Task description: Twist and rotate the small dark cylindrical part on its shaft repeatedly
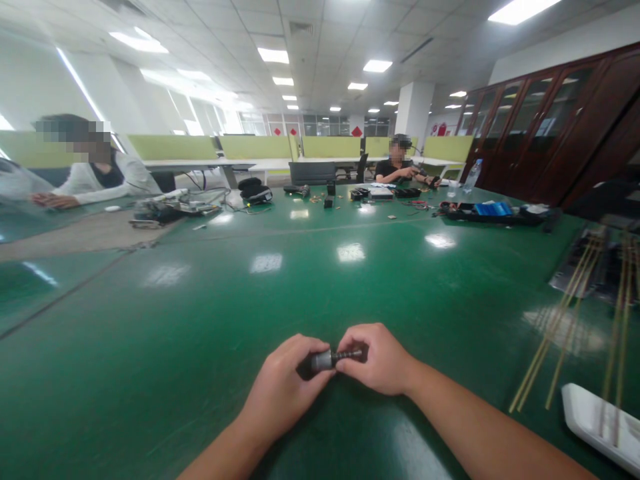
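Just above the green tabletop (240, 300), my left hand (287, 380) is closed around a short grey cylinder (323, 361) with a dark end. My right hand (377, 360) pinches a thin dark ridged shaft (353, 354) that lines up with the cylinder and points right. Thumb and forefinger of both hands almost meet where the two parts come together. I cannot tell whether the shaft is fixed into the cylinder. My left palm hides the cylinder's far end.
Thin sticks (560, 320) and a white tray (600, 427) lie to the right. Farther back are a black tray of parts (467, 215), a water bottle (473, 177), a black pouch (256, 193) and electronic parts (165, 208). Two people sit across the table, at left and back right.
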Available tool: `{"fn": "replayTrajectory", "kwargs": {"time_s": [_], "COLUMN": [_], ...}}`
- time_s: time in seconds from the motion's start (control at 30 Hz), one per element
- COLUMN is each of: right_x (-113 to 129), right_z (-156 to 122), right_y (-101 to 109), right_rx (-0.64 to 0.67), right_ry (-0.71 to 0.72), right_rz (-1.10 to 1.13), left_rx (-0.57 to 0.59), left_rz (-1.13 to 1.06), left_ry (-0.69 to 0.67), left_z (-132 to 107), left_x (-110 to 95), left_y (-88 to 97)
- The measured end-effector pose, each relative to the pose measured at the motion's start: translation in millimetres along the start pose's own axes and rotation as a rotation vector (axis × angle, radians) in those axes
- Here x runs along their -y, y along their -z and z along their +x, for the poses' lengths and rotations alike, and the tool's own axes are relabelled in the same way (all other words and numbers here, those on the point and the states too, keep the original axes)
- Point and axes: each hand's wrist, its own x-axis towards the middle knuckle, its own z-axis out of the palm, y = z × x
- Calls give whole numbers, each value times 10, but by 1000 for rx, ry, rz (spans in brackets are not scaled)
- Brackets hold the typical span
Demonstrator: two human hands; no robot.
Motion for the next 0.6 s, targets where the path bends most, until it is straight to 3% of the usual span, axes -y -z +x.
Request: {"fn": "replayTrajectory", "kwargs": {"time_s": [0.6], "right_x": [16], "right_z": [6], "right_y": [-1], "right_rx": [-15], "right_ry": [12], "right_rz": [-9], "left_rx": [-8], "left_rz": [-3], "left_ry": [-6], "left_z": [6], "left_x": [11], "left_y": [5]}}
